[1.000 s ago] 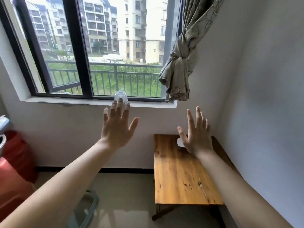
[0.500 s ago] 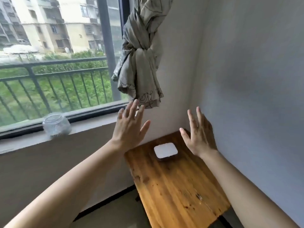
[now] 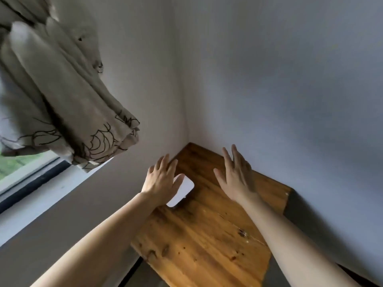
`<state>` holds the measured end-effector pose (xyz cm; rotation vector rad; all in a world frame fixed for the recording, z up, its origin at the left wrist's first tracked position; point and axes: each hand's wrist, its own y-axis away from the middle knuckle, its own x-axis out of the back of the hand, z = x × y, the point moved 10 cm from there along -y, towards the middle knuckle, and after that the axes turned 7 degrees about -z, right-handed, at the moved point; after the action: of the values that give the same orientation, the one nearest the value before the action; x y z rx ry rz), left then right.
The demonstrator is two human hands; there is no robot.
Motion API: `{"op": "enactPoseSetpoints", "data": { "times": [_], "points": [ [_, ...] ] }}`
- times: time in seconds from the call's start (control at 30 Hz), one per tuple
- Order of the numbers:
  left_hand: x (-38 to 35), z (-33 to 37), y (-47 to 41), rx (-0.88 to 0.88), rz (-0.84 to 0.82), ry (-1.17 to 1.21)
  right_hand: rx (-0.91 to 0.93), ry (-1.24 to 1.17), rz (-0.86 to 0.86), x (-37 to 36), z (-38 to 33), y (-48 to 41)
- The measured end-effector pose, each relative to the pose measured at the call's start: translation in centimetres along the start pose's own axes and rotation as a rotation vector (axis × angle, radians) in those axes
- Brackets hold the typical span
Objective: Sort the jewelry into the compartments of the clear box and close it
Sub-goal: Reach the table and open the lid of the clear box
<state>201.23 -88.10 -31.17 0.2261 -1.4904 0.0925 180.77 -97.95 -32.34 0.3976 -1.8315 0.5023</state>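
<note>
Wooden table (image 3: 203,235) fills the lower middle of the head view, pushed into a corner of pale walls; a knotted curtain (image 3: 62,96) hangs at upper left beside a window sill. Two bare arms reach forward over the table; both hands are spread flat with fingers apart, holding nothing. A small pale box (image 3: 183,190) with rounded corners lies on the table toward its far end; whether it is the clear box, and whether its lid is up or down, is too blurred to tell; no jewelry can be made out. The left hand (image 3: 161,181) hovers in front of the box and hides its left part, so it looks much the nearer; the right hand (image 3: 236,175) is off to the box's right, apart from it. The box's long axis runs diagonally, from near-left to far-right.
</note>
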Motion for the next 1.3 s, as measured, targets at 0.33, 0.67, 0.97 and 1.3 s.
{"op": "enactPoseSetpoints", "data": {
  "times": [0.33,0.67,0.97,1.3],
  "points": [
    [-17.3,-6.9,-13.0,0.044,-0.292,0.131,-0.334,-0.037,-0.121,-13.9,5.1,-2.4],
    [-32.6,-14.9,-9.6,0.53,-0.03,0.676,-0.521,-0.456,-0.21,-35.4,1.4,-4.8],
    [-34.7,-13.6,-9.3,0.224,-0.099,0.651,-0.457,-0.635,-0.203,-39.6,-0.4,-5.0],
    [-33.9,-9.1,-9.1,-0.145,-0.099,0.443,-0.451,-0.482,-0.115,-37.4,3.0,3.4]
  ]
}}
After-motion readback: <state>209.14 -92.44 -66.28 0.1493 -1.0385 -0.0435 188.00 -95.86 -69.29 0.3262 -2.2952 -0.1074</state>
